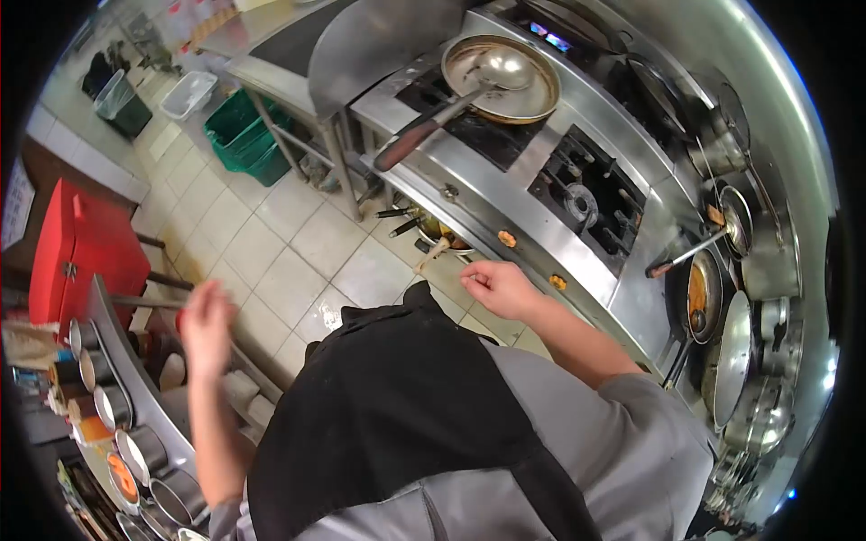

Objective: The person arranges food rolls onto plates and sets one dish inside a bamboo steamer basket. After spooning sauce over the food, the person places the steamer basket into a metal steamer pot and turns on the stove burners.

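At the left, my left hand (207, 329) is raised near a red box (90, 248) and a counter with metal containers; it is motion-blurred, so its fingers cannot be made out well. My right hand (494, 287) is in front of the stove's front edge, fingers curled together, and whether anything small is in them is hidden. The stove (541, 198) bears a wide pan (541, 97) on its far burner, with a ladle (505, 68) lying in it, its dark handle pointing toward the lower left. The nearer burner (582, 206) has no pan on it.
A green bin (244, 135), a white tub (188, 95) and a dark lined bin (122, 104) stand on the tiled floor (289, 216). Pans and pots (729, 361) fill the right side. A long-handled strainer (735, 225) lies there. Metal containers (113, 408) line the left counter.
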Demonstrator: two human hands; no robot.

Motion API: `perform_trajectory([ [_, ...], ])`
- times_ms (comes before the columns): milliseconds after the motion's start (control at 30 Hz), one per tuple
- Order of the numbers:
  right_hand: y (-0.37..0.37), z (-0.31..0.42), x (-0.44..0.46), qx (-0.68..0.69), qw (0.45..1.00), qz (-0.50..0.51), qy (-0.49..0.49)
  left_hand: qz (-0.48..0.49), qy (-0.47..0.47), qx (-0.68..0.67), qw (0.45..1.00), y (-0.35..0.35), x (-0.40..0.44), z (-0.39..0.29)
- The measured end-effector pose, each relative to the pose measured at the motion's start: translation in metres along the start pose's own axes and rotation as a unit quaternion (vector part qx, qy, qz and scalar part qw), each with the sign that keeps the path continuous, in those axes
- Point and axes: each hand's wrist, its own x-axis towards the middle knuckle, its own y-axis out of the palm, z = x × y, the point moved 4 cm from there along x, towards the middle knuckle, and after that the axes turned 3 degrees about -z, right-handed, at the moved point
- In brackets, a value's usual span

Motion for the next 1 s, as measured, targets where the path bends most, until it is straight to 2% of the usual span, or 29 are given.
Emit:
perform_trajectory([
  [67,-0.012,-0.031,0.001,0.043,0.994,-0.096,-0.005,0.135,-0.029,-0.058,0.989,0.101,0.010,0.014],
  [100,-0.025,-0.036,0.001,0.049,0.984,-0.168,-0.037,0.200,-0.034,0.000,0.979,0.142,0.012,0.013],
  [133,-0.038,-0.042,0.001,0.053,0.967,-0.240,-0.069,0.242,-0.022,-0.001,0.970,0.182,0.013,0.015],
  [167,-0.045,-0.061,0.006,0.083,0.959,-0.265,-0.063,0.272,0.004,0.023,0.962,0.218,0.015,0.016],
  [267,-0.083,-0.077,0.009,-0.040,0.923,-0.377,-0.070,0.356,0.028,0.062,0.932,0.292,0.022,-0.012],
  [367,-0.104,-0.105,0.005,-0.028,0.877,-0.479,-0.003,0.369,0.071,0.121,0.919,0.340,0.044,-0.031],
  [467,-0.098,-0.147,0.002,0.022,0.850,-0.518,0.098,0.375,0.074,0.076,0.921,0.379,0.076,-0.046],
  [500,-0.092,-0.163,0.002,-0.003,0.847,-0.517,0.121,0.367,0.073,0.092,0.923,0.385,0.083,-0.058],
  [600,-0.090,-0.148,0.005,-0.169,0.859,-0.472,0.102,0.358,0.075,0.099,0.925,0.442,0.122,-0.033],
  [667,-0.091,-0.142,0.007,-0.177,0.842,-0.501,0.090,0.411,0.058,0.125,0.901,0.466,0.135,-0.047],
  [767,-0.090,-0.140,0.011,-0.207,0.837,-0.495,0.112,0.493,0.041,0.057,0.867,0.495,0.141,-0.057],
  [833,-0.089,-0.140,0.012,-0.208,0.830,-0.503,0.121,0.516,-0.048,0.103,0.849,0.512,0.145,-0.049],
  [933,-0.089,-0.137,0.012,-0.228,0.823,-0.503,0.135,0.561,-0.093,0.091,0.817,0.528,0.145,-0.046],
  [1000,-0.090,-0.137,0.012,-0.237,0.818,-0.505,0.138,0.589,-0.093,0.027,0.802,0.512,0.137,-0.062],
])
